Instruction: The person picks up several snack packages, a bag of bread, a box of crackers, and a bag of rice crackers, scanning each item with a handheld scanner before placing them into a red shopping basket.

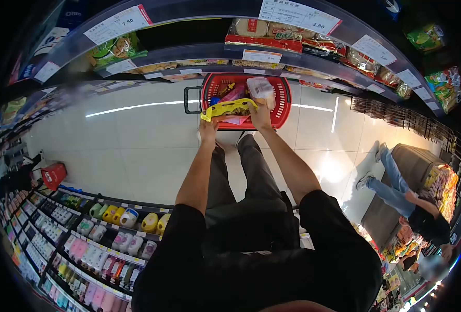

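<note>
A long, bright yellow, flexible-looking package [228,108] is being handled over the near part of a red, rectangular plastic shopping basket with perforated walls [283,106], and this appears to be the step in hand. The package's left end is gripped at the basket's near-left corner by the left hand [208,130], its fingers curled nearly closed; the right end is held above the basket's near side by the right hand [261,117], its fingers bent around the edge. Whether the basket's contents are touched by the package cannot be told. For any further move, both ends would seem to need steady support. The package is slightly bowed, with brownish contents or printing shown along its middle; its lettering cannot be read.
</note>
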A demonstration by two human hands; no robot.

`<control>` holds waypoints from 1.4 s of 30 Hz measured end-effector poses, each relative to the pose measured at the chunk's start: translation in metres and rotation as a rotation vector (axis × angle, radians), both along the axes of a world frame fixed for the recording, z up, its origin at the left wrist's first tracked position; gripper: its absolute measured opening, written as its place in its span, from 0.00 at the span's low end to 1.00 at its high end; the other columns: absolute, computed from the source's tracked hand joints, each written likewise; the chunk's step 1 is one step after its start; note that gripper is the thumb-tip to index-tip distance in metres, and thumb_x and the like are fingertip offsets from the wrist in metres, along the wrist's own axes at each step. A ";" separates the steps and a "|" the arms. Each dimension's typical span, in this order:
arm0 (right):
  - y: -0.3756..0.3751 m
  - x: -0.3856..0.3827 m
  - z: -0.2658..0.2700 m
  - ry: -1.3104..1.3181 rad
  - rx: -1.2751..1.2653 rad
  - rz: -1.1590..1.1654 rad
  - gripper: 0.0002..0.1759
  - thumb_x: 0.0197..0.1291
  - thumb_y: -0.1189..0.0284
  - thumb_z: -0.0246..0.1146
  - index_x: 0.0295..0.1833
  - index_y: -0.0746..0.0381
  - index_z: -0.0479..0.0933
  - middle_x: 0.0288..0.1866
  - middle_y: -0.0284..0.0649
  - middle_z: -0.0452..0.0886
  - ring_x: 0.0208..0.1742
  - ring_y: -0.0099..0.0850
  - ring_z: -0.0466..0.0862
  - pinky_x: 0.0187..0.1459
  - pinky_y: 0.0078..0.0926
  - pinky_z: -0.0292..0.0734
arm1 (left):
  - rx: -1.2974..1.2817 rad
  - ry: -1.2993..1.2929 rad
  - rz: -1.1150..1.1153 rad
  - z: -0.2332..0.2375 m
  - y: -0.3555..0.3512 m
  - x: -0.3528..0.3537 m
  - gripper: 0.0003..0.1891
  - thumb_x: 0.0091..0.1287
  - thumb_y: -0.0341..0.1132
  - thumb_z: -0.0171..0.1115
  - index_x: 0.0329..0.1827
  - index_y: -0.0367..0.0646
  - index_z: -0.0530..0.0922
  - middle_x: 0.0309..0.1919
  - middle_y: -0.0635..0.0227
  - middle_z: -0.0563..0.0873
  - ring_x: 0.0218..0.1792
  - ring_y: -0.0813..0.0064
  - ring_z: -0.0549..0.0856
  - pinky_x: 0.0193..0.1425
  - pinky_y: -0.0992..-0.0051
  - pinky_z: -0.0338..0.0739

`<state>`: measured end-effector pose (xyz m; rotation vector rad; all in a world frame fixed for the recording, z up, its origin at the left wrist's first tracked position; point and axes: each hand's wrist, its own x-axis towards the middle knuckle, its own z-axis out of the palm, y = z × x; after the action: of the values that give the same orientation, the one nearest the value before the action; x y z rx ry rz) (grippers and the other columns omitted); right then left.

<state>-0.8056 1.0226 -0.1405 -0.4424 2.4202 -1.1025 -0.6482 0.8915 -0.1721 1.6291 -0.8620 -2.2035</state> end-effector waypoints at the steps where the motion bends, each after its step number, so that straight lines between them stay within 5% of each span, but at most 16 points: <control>1: -0.001 -0.003 0.011 0.071 -0.074 0.041 0.19 0.62 0.60 0.55 0.42 0.67 0.77 0.34 0.59 0.78 0.39 0.54 0.78 0.43 0.44 0.71 | -0.003 0.000 0.002 0.010 -0.005 -0.006 0.16 0.70 0.33 0.48 0.60 0.47 0.66 0.50 0.68 0.75 0.53 0.72 0.77 0.51 0.75 0.76; 3: -0.003 -0.011 0.021 0.070 -0.089 0.063 0.18 0.62 0.61 0.55 0.41 0.67 0.78 0.34 0.58 0.79 0.39 0.54 0.78 0.43 0.42 0.72 | -0.035 -0.037 -0.094 0.025 -0.017 -0.017 0.14 0.70 0.34 0.48 0.57 0.50 0.69 0.45 0.74 0.77 0.43 0.79 0.79 0.43 0.78 0.75; 8: 0.018 -0.008 0.023 -0.065 -0.047 0.105 0.14 0.60 0.67 0.53 0.43 0.66 0.78 0.35 0.57 0.79 0.40 0.52 0.79 0.42 0.40 0.73 | -0.456 -0.335 -0.632 -0.019 -0.018 0.012 0.15 0.58 0.32 0.54 0.48 0.41 0.75 0.22 0.61 0.81 0.22 0.73 0.81 0.31 0.71 0.75; 11: 0.056 0.016 -0.010 -0.117 0.276 0.192 0.13 0.57 0.68 0.54 0.42 0.63 0.78 0.36 0.57 0.79 0.41 0.53 0.79 0.43 0.43 0.74 | -0.373 -0.268 -0.590 -0.034 0.008 0.048 0.13 0.58 0.31 0.54 0.46 0.40 0.76 0.24 0.61 0.82 0.23 0.71 0.81 0.31 0.71 0.74; 15: 0.099 0.080 -0.018 -0.137 0.435 0.257 0.15 0.54 0.64 0.57 0.31 0.67 0.75 0.32 0.52 0.80 0.39 0.50 0.80 0.42 0.44 0.74 | -0.211 -0.253 -0.881 0.020 0.037 0.102 0.12 0.59 0.34 0.50 0.41 0.38 0.79 0.27 0.61 0.84 0.29 0.70 0.84 0.36 0.72 0.76; 19: 0.092 0.143 0.025 -0.344 0.478 0.251 0.15 0.53 0.64 0.56 0.33 0.67 0.77 0.37 0.54 0.80 0.42 0.49 0.80 0.44 0.42 0.74 | -0.455 -0.271 -1.121 0.067 0.048 0.175 0.15 0.60 0.40 0.52 0.39 0.36 0.79 0.28 0.58 0.84 0.33 0.63 0.84 0.41 0.69 0.77; 21: 0.082 0.180 0.032 -0.358 0.472 0.311 0.15 0.53 0.65 0.55 0.34 0.67 0.77 0.39 0.55 0.80 0.43 0.50 0.80 0.45 0.42 0.74 | -0.427 -0.291 -1.114 0.030 0.051 0.231 0.17 0.59 0.42 0.54 0.40 0.38 0.79 0.33 0.54 0.84 0.38 0.58 0.84 0.45 0.66 0.76; 22: 0.077 0.195 0.027 -0.283 0.483 0.468 0.15 0.54 0.65 0.54 0.36 0.67 0.77 0.40 0.55 0.80 0.44 0.50 0.80 0.46 0.42 0.73 | -0.381 -0.314 -1.082 0.100 0.035 0.229 0.17 0.58 0.42 0.55 0.42 0.39 0.79 0.39 0.51 0.83 0.44 0.56 0.83 0.50 0.64 0.75; 23: 0.061 0.201 0.030 -0.189 0.488 0.633 0.15 0.54 0.66 0.52 0.37 0.68 0.77 0.41 0.56 0.80 0.44 0.50 0.80 0.47 0.42 0.73 | -0.592 -0.299 -1.123 0.042 0.035 0.269 0.18 0.59 0.43 0.55 0.44 0.39 0.79 0.39 0.53 0.84 0.43 0.55 0.83 0.51 0.65 0.75; 26: -0.021 0.213 0.069 -0.151 0.379 0.685 0.15 0.56 0.68 0.50 0.39 0.69 0.76 0.40 0.57 0.79 0.44 0.50 0.79 0.46 0.43 0.73 | -0.639 -0.351 -0.957 0.097 -0.030 0.304 0.17 0.60 0.42 0.55 0.44 0.38 0.78 0.35 0.56 0.85 0.37 0.61 0.84 0.42 0.67 0.78; 28: -0.060 0.212 0.088 -0.145 0.353 0.733 0.18 0.57 0.66 0.49 0.40 0.70 0.75 0.42 0.60 0.78 0.46 0.53 0.78 0.49 0.44 0.72 | -0.198 -0.288 -0.609 0.105 -0.063 0.329 0.15 0.61 0.40 0.54 0.43 0.39 0.78 0.33 0.58 0.84 0.33 0.71 0.84 0.34 0.72 0.77; 34: -0.139 0.217 0.130 -0.166 0.196 0.755 0.14 0.56 0.68 0.52 0.37 0.70 0.72 0.39 0.60 0.77 0.44 0.54 0.78 0.44 0.46 0.71 | 0.014 -0.276 -0.421 0.123 -0.124 0.347 0.14 0.65 0.40 0.54 0.49 0.43 0.73 0.32 0.62 0.83 0.30 0.73 0.82 0.30 0.75 0.74; 35: -0.149 0.221 0.134 -0.169 0.189 0.751 0.14 0.56 0.68 0.52 0.37 0.70 0.72 0.39 0.60 0.77 0.44 0.54 0.78 0.44 0.46 0.71 | -0.010 -0.256 -0.439 0.124 -0.127 0.341 0.14 0.66 0.41 0.54 0.50 0.43 0.73 0.32 0.63 0.83 0.31 0.73 0.82 0.30 0.74 0.74; 37: -0.159 0.228 0.132 -0.074 0.106 0.770 0.13 0.56 0.67 0.53 0.34 0.70 0.71 0.26 0.50 0.78 0.27 0.41 0.82 0.36 0.38 0.75 | -0.067 -0.214 -0.499 0.121 -0.129 0.326 0.15 0.66 0.42 0.54 0.51 0.43 0.73 0.32 0.63 0.83 0.32 0.71 0.83 0.34 0.71 0.76; 40: -0.185 0.232 0.128 -0.156 0.089 0.706 0.16 0.55 0.64 0.57 0.32 0.69 0.73 0.28 0.50 0.79 0.33 0.42 0.82 0.37 0.37 0.75 | -0.072 -0.058 -0.581 0.088 -0.151 0.319 0.15 0.65 0.41 0.54 0.49 0.42 0.75 0.32 0.61 0.83 0.33 0.72 0.83 0.37 0.69 0.77; 42: -0.211 0.226 0.127 -0.145 0.083 0.656 0.19 0.53 0.60 0.58 0.33 0.68 0.76 0.31 0.53 0.80 0.37 0.45 0.81 0.40 0.38 0.74 | -0.685 -0.011 -0.963 0.068 -0.182 0.319 0.13 0.64 0.39 0.53 0.45 0.41 0.77 0.31 0.59 0.84 0.33 0.74 0.83 0.38 0.70 0.78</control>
<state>-0.5791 0.8117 -0.0136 -0.9975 1.9552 -0.7088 -0.3294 0.7091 -0.1037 0.9508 -2.4343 -1.9305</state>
